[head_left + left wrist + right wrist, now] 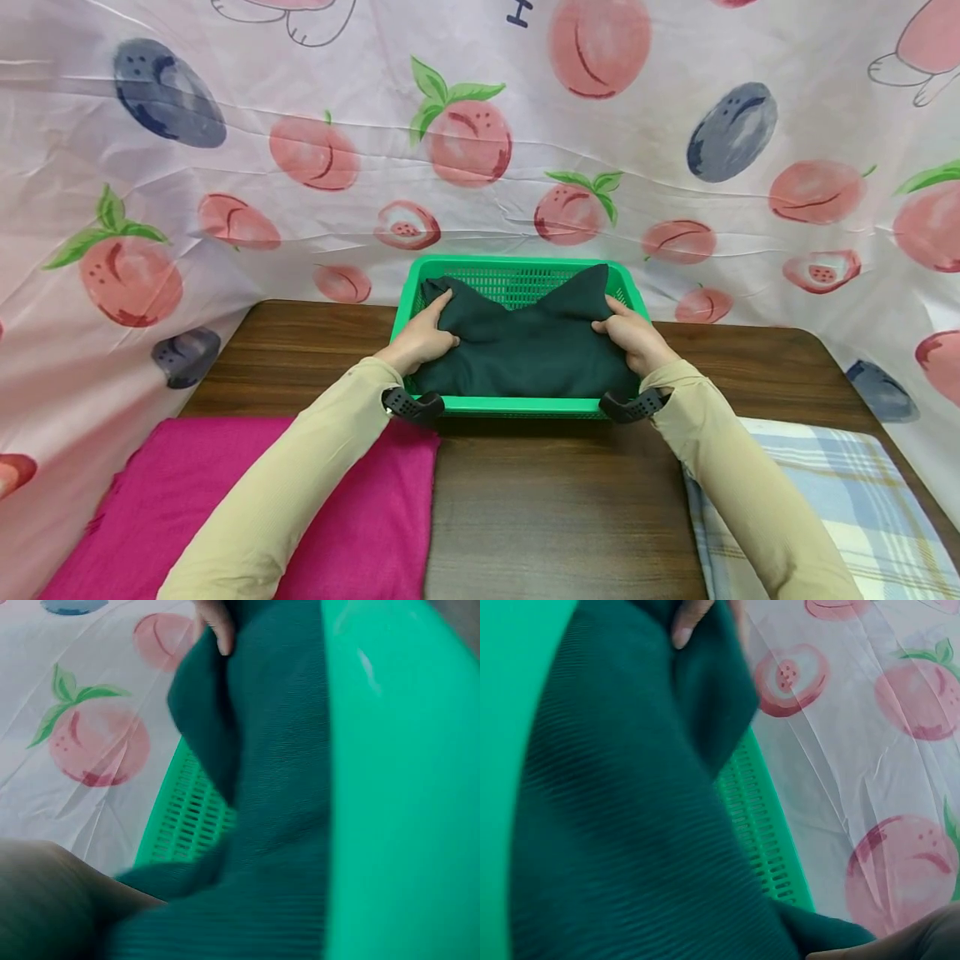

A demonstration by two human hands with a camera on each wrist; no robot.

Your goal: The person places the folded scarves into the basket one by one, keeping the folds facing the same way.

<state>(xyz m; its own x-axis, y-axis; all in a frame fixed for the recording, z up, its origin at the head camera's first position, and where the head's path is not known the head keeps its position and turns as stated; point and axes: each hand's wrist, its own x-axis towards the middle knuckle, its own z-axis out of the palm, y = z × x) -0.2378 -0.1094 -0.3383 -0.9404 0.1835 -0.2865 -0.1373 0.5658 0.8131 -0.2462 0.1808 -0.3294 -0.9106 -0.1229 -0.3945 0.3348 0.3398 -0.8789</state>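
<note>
A dark green cloth [525, 358] lies in a bright green plastic basket [525, 406] at the table's far side. My left hand [423, 333] grips the cloth's left end, thumb on the near side, inside the basket's left wall. At the other end my right hand [633, 333] pinches the cloth, its corner peaking up beside the fingers. Between both hands the upper edge sags in the middle. The left wrist view shows the ribbed cloth [277, 765] close up; in the right wrist view the cloth [630, 795] hangs against the basket's slotted wall [761, 825].
A magenta cloth [375, 517] lies on the table at the left. At the right is a folded plaid cloth [847, 500] in white and blue. The brown wooden table [562, 508] shows between them. Behind hangs a fruit-printed curtain [480, 208].
</note>
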